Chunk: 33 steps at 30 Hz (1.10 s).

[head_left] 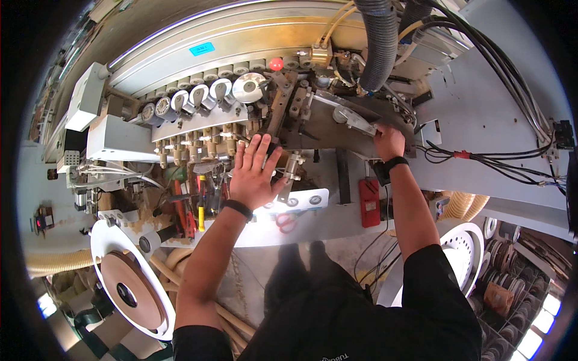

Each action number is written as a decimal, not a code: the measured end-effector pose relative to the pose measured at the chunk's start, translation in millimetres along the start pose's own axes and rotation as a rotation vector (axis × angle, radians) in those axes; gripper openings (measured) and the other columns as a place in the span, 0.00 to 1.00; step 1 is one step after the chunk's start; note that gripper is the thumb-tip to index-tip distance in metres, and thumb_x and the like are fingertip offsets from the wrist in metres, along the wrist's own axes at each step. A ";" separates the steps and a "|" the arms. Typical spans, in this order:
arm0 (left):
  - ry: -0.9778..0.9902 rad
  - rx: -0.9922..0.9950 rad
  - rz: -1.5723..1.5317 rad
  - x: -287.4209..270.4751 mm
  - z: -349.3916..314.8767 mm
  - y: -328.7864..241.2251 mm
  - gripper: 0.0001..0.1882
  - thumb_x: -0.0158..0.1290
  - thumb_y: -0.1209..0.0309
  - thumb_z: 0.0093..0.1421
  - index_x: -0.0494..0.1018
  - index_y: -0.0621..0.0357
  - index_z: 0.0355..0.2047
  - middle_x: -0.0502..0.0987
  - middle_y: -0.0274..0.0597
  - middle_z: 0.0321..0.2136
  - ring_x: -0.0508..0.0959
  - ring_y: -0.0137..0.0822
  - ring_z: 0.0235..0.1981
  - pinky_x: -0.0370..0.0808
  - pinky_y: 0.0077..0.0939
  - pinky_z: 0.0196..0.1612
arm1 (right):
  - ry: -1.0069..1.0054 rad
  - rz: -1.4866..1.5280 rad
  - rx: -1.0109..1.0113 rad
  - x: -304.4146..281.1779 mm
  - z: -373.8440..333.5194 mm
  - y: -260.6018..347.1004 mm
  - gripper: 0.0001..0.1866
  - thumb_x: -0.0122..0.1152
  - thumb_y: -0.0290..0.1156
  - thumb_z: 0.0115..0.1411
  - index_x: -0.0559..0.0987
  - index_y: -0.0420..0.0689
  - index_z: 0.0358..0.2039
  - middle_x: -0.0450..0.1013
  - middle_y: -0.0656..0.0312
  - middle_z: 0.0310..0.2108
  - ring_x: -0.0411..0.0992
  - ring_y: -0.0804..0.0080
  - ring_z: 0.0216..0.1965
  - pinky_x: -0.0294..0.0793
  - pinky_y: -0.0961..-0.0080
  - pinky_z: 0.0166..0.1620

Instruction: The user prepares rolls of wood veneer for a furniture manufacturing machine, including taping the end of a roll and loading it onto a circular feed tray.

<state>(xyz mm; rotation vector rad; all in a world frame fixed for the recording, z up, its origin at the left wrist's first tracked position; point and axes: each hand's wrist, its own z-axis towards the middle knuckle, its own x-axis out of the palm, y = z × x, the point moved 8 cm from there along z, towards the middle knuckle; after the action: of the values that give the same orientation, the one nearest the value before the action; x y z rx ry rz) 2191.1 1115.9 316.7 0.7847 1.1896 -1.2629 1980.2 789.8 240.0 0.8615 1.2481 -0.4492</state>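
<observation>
My left hand [256, 174] is open, palm down with the fingers apart. It lies over the middle of a machine, next to a small silver cylinder [293, 165] and below a slanting metal bar [280, 108]. What its palm touches is hidden. Farther right, my right hand [389, 143] is closed at the end of a silver metal arm [359, 122], which lies over a dark metal plate [328, 129]. The fingertips are partly hidden there. Just past the slanting bar sits a red ball knob [276, 64].
White-capped rollers [200, 96] and brass fittings [211, 143] line the machine's left side. A grey hose [378, 45] hangs at the back. Below are a yellow-handled screwdriver [201, 218], red-handled scissors [286, 222] and a red case [369, 203]. A reel of brown strip [132, 289] stands lower left.
</observation>
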 end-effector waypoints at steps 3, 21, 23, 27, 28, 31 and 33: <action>0.017 -0.022 -0.030 0.8 -4.6 7.6 0.36 0.58 0.47 0.58 0.68 0.48 0.64 0.54 0.48 0.72 0.52 0.50 0.74 0.47 0.59 0.73 | 0.182 -0.011 0.113 5.0 1.9 -1.5 0.17 0.61 0.39 0.57 0.85 0.53 0.46 0.80 0.54 0.44 0.78 0.48 0.46 0.78 0.58 0.47; -0.135 -0.042 -0.197 -3.7 -15.6 20.1 0.35 0.62 0.49 0.53 0.73 0.49 0.59 0.58 0.44 0.71 0.54 0.45 0.73 0.50 0.57 0.72 | 0.088 -0.187 0.013 -10.3 -30.7 -24.2 0.18 0.65 0.47 0.57 0.84 0.46 0.38 0.80 0.49 0.37 0.78 0.44 0.38 0.77 0.54 0.41; -0.150 -0.033 -0.216 -6.5 -16.4 22.3 0.34 0.62 0.49 0.53 0.73 0.49 0.58 0.58 0.44 0.71 0.55 0.45 0.73 0.50 0.57 0.72 | 0.132 -0.113 0.049 -13.2 -46.0 -39.9 0.19 0.65 0.47 0.57 0.84 0.46 0.41 0.80 0.49 0.37 0.78 0.45 0.39 0.78 0.54 0.41; -0.158 -0.042 -0.222 -8.7 -19.1 26.0 0.34 0.62 0.49 0.53 0.74 0.49 0.58 0.59 0.43 0.70 0.55 0.44 0.73 0.53 0.57 0.71 | 0.213 -0.155 0.089 -2.9 -26.4 -24.1 0.20 0.65 0.42 0.57 0.83 0.47 0.48 0.82 0.52 0.38 0.80 0.50 0.38 0.78 0.58 0.41; -0.149 -0.039 -0.225 -8.5 -18.5 26.5 0.33 0.61 0.49 0.54 0.74 0.49 0.58 0.60 0.43 0.70 0.56 0.45 0.73 0.53 0.57 0.71 | 0.212 -0.163 0.090 6.1 -15.4 -33.0 0.20 0.65 0.42 0.57 0.83 0.47 0.48 0.82 0.52 0.38 0.80 0.50 0.38 0.78 0.58 0.41; -0.153 -0.027 -0.220 -5.4 -10.8 22.3 0.33 0.60 0.49 0.55 0.74 0.49 0.58 0.60 0.43 0.70 0.55 0.44 0.73 0.53 0.57 0.71 | 0.091 -0.100 -0.061 10.5 14.4 -45.6 0.22 0.65 0.37 0.55 0.81 0.46 0.51 0.82 0.51 0.38 0.80 0.53 0.38 0.78 0.60 0.41; -0.128 -0.044 -0.201 -3.1 -18.2 26.1 0.32 0.60 0.49 0.55 0.74 0.49 0.58 0.60 0.43 0.70 0.55 0.44 0.73 0.53 0.57 0.71 | 0.174 -0.013 0.016 15.4 16.3 -14.5 0.20 0.64 0.35 0.54 0.81 0.45 0.48 0.81 0.49 0.36 0.79 0.51 0.37 0.78 0.58 0.42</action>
<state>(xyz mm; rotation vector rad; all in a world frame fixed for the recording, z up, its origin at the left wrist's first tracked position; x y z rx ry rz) 2212.6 1138.9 310.8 0.5529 1.2100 -1.4248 1984.5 770.5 222.0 0.9221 1.4117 -0.4016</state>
